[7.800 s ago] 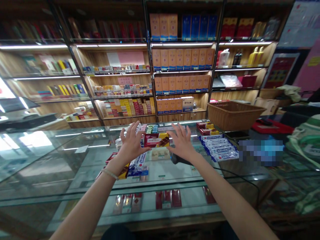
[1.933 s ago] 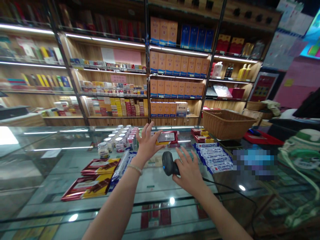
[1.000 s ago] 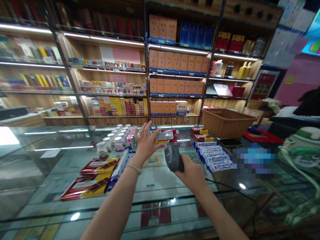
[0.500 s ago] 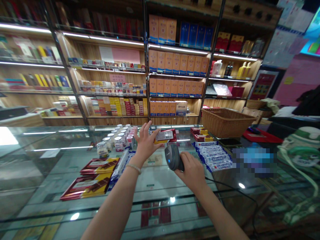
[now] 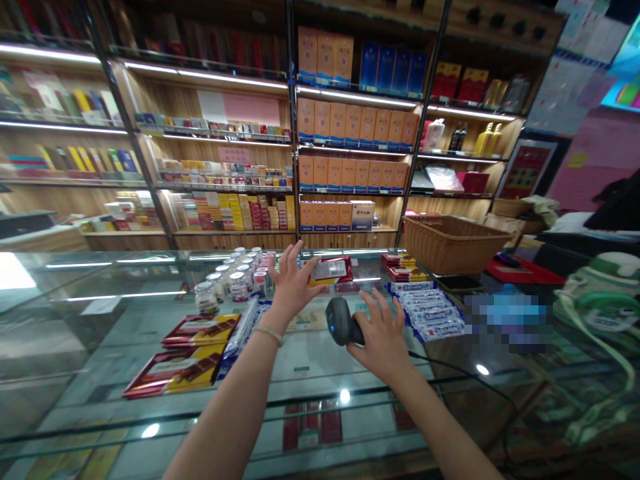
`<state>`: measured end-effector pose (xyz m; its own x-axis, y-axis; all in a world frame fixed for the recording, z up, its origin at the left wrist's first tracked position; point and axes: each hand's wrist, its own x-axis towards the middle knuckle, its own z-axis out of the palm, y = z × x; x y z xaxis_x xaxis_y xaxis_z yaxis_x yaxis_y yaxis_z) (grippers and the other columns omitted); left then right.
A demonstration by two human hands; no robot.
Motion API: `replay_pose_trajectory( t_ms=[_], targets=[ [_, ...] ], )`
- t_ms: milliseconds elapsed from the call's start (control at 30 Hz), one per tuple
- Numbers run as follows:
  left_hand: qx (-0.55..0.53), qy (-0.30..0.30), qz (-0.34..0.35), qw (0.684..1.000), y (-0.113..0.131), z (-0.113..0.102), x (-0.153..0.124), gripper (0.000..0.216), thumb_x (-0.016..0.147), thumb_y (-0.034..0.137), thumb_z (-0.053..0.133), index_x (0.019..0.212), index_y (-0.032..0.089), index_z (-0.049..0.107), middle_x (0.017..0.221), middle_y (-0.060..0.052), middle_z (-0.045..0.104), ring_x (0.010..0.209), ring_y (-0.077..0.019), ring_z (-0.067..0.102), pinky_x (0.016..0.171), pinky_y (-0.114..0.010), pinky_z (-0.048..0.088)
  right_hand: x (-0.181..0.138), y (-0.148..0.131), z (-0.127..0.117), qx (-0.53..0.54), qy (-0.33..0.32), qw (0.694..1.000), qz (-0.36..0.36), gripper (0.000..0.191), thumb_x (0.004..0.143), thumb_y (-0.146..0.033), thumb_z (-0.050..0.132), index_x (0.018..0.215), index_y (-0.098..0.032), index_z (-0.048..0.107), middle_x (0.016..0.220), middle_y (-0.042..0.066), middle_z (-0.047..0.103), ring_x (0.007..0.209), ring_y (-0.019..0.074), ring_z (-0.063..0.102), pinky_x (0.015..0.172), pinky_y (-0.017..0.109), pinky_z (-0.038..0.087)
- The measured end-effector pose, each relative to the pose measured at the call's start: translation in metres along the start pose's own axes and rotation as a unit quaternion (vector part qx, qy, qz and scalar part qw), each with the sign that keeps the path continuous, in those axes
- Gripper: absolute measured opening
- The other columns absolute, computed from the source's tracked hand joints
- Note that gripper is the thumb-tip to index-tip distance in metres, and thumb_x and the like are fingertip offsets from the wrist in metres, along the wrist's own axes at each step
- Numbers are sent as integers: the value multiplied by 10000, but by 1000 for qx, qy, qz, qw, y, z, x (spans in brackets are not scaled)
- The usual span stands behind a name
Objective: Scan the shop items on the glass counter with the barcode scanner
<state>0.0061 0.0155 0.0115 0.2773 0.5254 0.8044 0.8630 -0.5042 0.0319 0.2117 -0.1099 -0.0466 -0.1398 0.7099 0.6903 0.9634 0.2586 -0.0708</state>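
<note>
Between the thumb and index finger of my left hand (image 5: 294, 280) is a chocolate bar (image 5: 331, 269) in a red and yellow wrapper, its barcode side towards me; the other fingers stretch upward. My right hand (image 5: 383, 337) has its fingers spread and lifted around the handle of a dark barcode scanner (image 5: 340, 321). The thumb still lies against the handle, and the scanner seems to rest on the glass counter (image 5: 310, 360). To the left lie chocolate bars (image 5: 183, 367) in similar wrappers, beside blue and white packets (image 5: 245, 333).
Lidded jars (image 5: 237, 285) stand behind the packets on the left. Blue and white snack bars (image 5: 430, 312) lie in a row at right, with more chocolate bars (image 5: 403, 268) behind. A wicker basket (image 5: 455, 247) stands at the back right. The scanner's cable (image 5: 465, 370) runs right, towards a green bottle (image 5: 607, 297).
My right hand's fingers have loosened from the scanner and spread apart. The scanner has shifted slightly left and down. My left hand and its chocolate bar have hardly moved.
</note>
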Motion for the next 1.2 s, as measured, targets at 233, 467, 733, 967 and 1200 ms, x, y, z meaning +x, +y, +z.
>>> replay_pose_trajectory(
  t_ms=[233, 467, 733, 967, 1200],
  targets=[
    [4, -1, 3, 1000, -1, 2, 0, 648, 723, 513, 850, 1316, 338, 658, 1677, -133, 297, 1519, -408, 279, 1223, -671, 28, -1, -1, -5, 3, -41, 999, 0, 301, 765, -438, 733, 999, -253, 687, 1584, 90, 466, 1504, 358, 297, 1234, 647, 45],
    [3, -3, 2, 1000, 1, -1, 1, 646, 727, 513, 846, 1320, 336, 660, 1670, -137, 312, 1508, -415, 301, 1225, -668, 43, 2, -4, -10, 0, -91, 996, -21, 313, 771, -436, 716, 1018, -245, 695, 1615, 86, 430, 1530, 359, 261, 1236, 681, 7],
    [8, -3, 4, 1000, 2, -1, 1, 628, 734, 527, 842, 1305, 331, 671, 1660, -156, 327, 1508, -414, 304, 1211, -685, 49, 9, 5, -20, 33, -148, 988, -43, 457, 801, -481, 689, 1189, -239, 676, 1638, 100, 387, 1550, 350, 219, 1238, 686, 32],
    [5, -2, 8, 1000, 1, -1, 1, 642, 717, 515, 857, 1302, 330, 668, 1656, -154, 336, 1505, -415, 309, 1212, -689, 54, 26, 18, -32, 25, -109, 992, -52, 454, 885, -463, 639, 1308, -297, 643, 1625, 79, 408, 1520, 344, 278, 1224, 686, 92],
    [3, -9, 6, 1000, 0, 0, 0, 687, 676, 495, 890, 1304, 332, 665, 1667, -138, 319, 1507, -425, 296, 1218, -682, 48, 47, 35, -19, 18, -55, 998, -17, 392, 920, -421, 604, 1295, -317, 651, 1609, 70, 426, 1501, 317, 301, 1225, 629, 107]
  ],
)
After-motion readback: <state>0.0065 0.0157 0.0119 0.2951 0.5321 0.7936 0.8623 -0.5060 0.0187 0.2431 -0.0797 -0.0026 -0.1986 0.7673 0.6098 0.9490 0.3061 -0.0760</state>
